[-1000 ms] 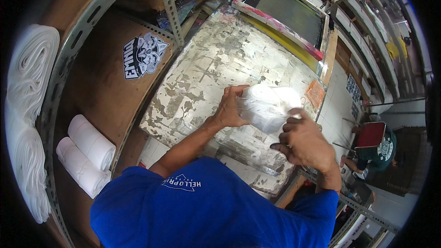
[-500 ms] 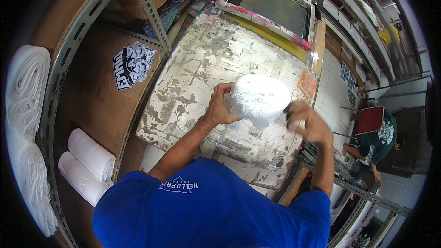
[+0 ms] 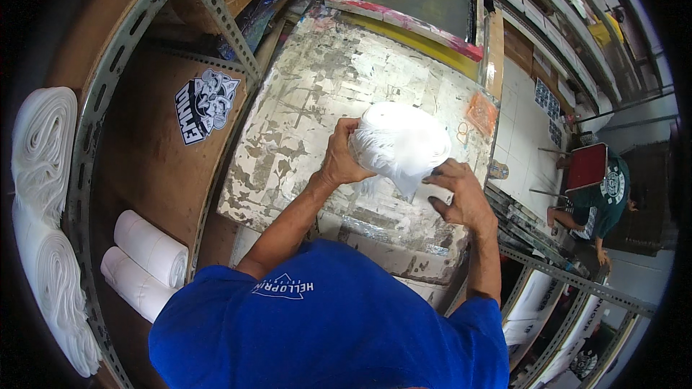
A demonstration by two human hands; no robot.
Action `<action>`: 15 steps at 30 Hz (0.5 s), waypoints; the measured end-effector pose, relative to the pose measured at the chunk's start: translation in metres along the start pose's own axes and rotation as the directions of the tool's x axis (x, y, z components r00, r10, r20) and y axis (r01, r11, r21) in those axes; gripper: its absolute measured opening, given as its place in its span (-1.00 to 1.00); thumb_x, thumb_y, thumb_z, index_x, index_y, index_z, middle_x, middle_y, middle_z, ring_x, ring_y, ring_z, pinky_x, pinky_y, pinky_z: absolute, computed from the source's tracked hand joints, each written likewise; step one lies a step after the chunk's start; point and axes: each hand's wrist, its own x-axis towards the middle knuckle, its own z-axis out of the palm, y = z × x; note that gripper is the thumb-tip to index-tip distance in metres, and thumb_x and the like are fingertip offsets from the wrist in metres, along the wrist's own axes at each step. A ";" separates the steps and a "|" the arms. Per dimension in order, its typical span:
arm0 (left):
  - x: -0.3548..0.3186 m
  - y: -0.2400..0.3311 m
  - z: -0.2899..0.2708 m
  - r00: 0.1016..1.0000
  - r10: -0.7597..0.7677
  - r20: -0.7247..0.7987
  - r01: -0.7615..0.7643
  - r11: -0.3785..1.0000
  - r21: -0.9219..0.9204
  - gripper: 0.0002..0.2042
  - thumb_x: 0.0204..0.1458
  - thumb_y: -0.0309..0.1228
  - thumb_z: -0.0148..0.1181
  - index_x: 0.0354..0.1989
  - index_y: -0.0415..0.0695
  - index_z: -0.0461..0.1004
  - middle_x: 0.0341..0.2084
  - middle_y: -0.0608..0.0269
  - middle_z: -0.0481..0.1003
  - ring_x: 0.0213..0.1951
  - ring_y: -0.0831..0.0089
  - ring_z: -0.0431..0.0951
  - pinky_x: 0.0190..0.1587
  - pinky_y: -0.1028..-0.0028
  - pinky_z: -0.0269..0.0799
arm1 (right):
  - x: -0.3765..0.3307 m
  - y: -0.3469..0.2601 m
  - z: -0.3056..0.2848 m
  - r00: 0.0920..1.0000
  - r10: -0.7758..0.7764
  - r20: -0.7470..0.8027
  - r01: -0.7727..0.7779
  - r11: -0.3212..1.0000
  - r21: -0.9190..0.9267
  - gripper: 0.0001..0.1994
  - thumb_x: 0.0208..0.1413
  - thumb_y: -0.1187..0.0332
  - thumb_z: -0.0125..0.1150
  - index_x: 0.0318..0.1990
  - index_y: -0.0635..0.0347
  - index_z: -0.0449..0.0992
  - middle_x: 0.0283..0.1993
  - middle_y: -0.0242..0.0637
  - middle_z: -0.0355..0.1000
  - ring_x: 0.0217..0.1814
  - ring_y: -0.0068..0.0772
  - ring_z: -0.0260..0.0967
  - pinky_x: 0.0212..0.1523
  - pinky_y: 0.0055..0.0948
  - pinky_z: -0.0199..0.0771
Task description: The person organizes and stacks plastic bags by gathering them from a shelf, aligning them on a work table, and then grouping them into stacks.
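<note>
White rounded thin-sheet bundle (image 3: 400, 140) is clasped over the flaking white table (image 3: 303, 94) by the curled left hand (image 3: 341, 158), seemingly its main support, as the half-open right hand (image 3: 465, 193), grip unclear, is newly brought to its lower-right edge.

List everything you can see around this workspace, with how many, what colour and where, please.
White bundle: 1, white, over the table's middle
Worktable: 1, patchy white and grey-brown, centre
Framed screen: 1, dark mesh, pink-stained edge, table's far end
Orange packet: 1, orange, table's right side
Rolls: 2, white, lower left
Folded sheeting: count unclear, white, far left
Sticker: 1, black and white, on the brown board
Metal racks: several, grey, both sides
Chair: 1, red, right
Co-worker: 1, dark green top, right
Shirt: 1, blue, bottom
Left hand: 1, bare, gripping the bundle's left side
Right hand: 1, bare, at the bundle's lower right; contact unclear
</note>
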 end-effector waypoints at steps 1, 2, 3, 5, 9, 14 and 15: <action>0.000 0.000 0.000 1.000 -0.002 0.000 0.002 1.000 -0.006 -0.06 -0.54 -0.17 0.68 0.02 -0.18 0.15 -0.20 0.00 0.46 -0.15 0.22 0.54 -0.07 0.29 0.45 | -0.003 0.009 0.000 0.999 0.010 -0.045 -0.006 0.994 0.107 -0.63 -0.33 0.47 0.31 -0.21 0.24 0.62 -0.15 -0.22 0.48 0.05 -0.15 0.37 0.03 -0.20 0.33; -0.001 -0.001 -0.001 1.000 0.018 -0.001 -0.018 1.000 0.022 -0.06 -0.53 -0.18 0.68 0.03 -0.18 0.14 -0.19 0.00 0.46 -0.15 0.22 0.54 -0.07 0.30 0.45 | -0.004 0.016 0.001 0.994 0.005 -0.108 0.018 0.976 0.217 -0.62 -0.34 0.49 0.28 -0.20 0.27 0.61 -0.14 -0.20 0.48 0.05 -0.14 0.38 0.06 -0.20 0.33; -0.001 -0.001 -0.002 0.999 0.037 -0.002 -0.037 0.998 0.051 -0.05 -0.53 -0.19 0.67 0.05 -0.18 0.12 -0.19 0.00 0.46 -0.15 0.23 0.54 -0.06 0.30 0.45 | -0.003 0.024 0.001 0.985 0.006 -0.171 0.050 0.945 0.322 -0.61 -0.34 0.51 0.24 -0.20 0.29 0.61 -0.13 -0.17 0.49 0.05 -0.14 0.39 0.09 -0.21 0.33; -0.001 0.000 -0.004 0.997 0.074 0.004 -0.074 0.996 0.053 -0.04 -0.52 -0.22 0.66 0.07 -0.17 0.09 -0.18 -0.01 0.46 -0.14 0.23 0.54 -0.05 0.30 0.45 | 0.001 0.046 0.005 0.953 0.016 -0.303 0.141 0.861 0.489 -0.59 -0.35 0.55 0.10 -0.20 0.34 0.58 -0.11 -0.15 0.51 0.09 -0.18 0.39 0.15 -0.29 0.34; 0.004 0.010 -0.005 0.993 0.119 0.017 -0.118 0.992 -0.047 0.00 -0.47 -0.30 0.63 0.13 -0.15 -0.01 -0.13 -0.07 0.45 -0.12 0.21 0.55 -0.04 0.30 0.45 | -0.001 0.087 0.029 0.776 0.409 -0.480 0.072 0.698 0.712 -0.40 -0.29 0.57 0.15 0.10 0.28 0.42 0.15 -0.21 0.37 0.18 -0.31 0.35 0.11 -0.30 0.42; 0.025 0.042 -0.009 0.983 -0.182 -0.005 0.173 0.946 -0.274 -0.03 -0.37 -0.48 0.52 0.20 -0.15 -0.09 -0.11 -0.12 0.47 -0.11 0.17 0.57 0.00 0.27 0.47 | 0.015 0.068 0.070 0.917 0.347 -0.195 -0.002 0.493 0.870 -0.03 -0.36 0.47 0.41 0.37 0.27 0.12 0.19 -0.09 0.30 0.11 -0.17 0.41 0.05 -0.33 0.46; 0.034 0.052 -0.014 0.930 -0.366 0.033 0.340 0.823 -0.455 -0.05 -0.36 -0.52 0.48 0.21 -0.15 -0.10 -0.12 -0.13 0.47 -0.11 0.17 0.57 0.01 0.26 0.48 | 0.014 0.069 0.073 0.916 0.351 -0.194 0.037 0.409 0.912 0.01 -0.39 0.45 0.42 0.39 0.26 0.10 0.19 -0.07 0.29 0.10 -0.18 0.41 0.05 -0.34 0.45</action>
